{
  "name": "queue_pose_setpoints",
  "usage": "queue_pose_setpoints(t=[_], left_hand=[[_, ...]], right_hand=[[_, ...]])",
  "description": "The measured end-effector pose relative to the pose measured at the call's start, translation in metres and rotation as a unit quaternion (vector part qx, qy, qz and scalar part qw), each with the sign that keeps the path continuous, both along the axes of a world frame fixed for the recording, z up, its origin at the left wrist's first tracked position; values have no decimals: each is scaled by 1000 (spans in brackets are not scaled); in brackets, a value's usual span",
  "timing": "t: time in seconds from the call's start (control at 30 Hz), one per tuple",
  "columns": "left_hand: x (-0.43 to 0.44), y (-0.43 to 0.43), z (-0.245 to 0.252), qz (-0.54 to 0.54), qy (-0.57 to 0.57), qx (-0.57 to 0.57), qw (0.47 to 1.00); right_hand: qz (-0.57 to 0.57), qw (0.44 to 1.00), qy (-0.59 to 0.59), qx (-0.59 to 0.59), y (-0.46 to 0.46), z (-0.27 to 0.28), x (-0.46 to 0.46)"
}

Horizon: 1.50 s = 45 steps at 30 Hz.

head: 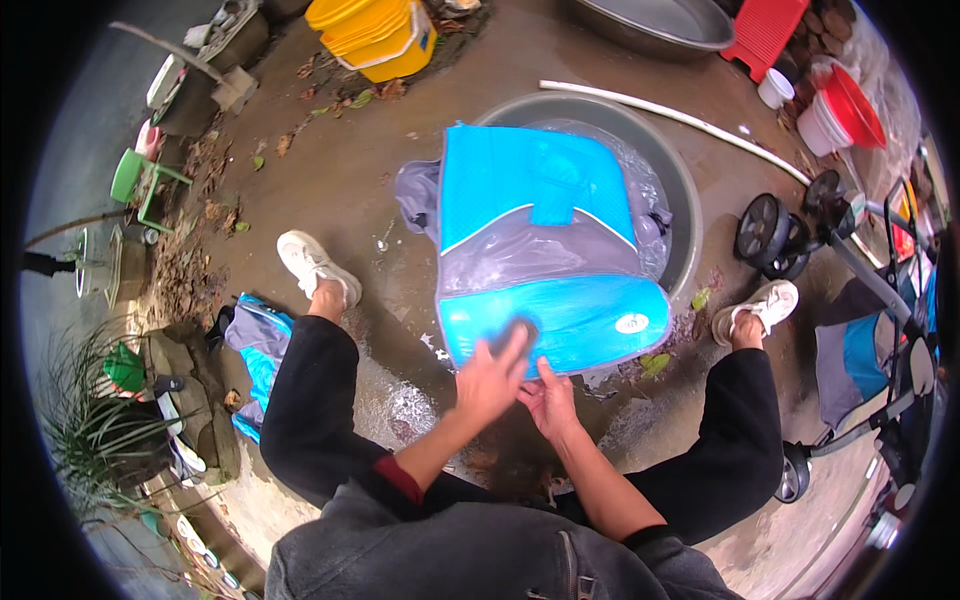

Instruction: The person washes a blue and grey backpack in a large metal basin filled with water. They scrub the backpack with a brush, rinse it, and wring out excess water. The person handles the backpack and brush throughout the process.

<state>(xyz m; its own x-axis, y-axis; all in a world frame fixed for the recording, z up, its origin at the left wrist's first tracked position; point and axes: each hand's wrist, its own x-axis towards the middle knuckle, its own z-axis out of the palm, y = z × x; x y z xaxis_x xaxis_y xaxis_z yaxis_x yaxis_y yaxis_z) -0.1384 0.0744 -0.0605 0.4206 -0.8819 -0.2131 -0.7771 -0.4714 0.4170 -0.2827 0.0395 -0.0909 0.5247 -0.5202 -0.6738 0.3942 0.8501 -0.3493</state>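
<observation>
A wet blue and grey fabric stroller cover [540, 255] lies spread over a round grey basin [686, 202] that holds water and clear plastic. My left hand [489, 379] is on the cover's near blue panel, its fingers around a dark, blurred object [517, 336] that looks like a brush. Just to the right, my right hand [551, 397] pinches the near edge of the fabric between thumb and fingers. An oval badge [631, 323] sits on the right part of that panel. The basin's near side is hidden under the cloth.
A stroller frame [862, 247] with wheels stands at the right. Beyond the basin lie a white pipe [675, 116], a metal tub [660, 26] and yellow buckets [382, 37]. More blue and grey fabric [259, 352] is on the wet ground by my left leg.
</observation>
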Motion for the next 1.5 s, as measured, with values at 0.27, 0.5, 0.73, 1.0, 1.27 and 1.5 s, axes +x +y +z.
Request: queue_pose_setpoints(t=[0.27,0.5,0.73,1.0,1.27,1.5], left_hand=[[54,-14,16,101,-91,-86,987],[10,-4,2,8,-71,-167,983],[-1,15,-3,-32,-27,-102,994],[-121,-123,-25,-268,-9,-97,958],[-10,-27,10,-349,-55,25,935],[-117,-161,-33,-348,-81,-191,914]], right_hand=[[-35,990,45,-133,-34,18,-7],[-15,994,82,-75,-41,3,-22],[32,995,62,-69,-36,-12,-38],[-42,982,100,-158,-15,-52,-51],[-25,991,60,-120,-8,-59,-44],[-58,990,74,-103,-8,-42,-39]])
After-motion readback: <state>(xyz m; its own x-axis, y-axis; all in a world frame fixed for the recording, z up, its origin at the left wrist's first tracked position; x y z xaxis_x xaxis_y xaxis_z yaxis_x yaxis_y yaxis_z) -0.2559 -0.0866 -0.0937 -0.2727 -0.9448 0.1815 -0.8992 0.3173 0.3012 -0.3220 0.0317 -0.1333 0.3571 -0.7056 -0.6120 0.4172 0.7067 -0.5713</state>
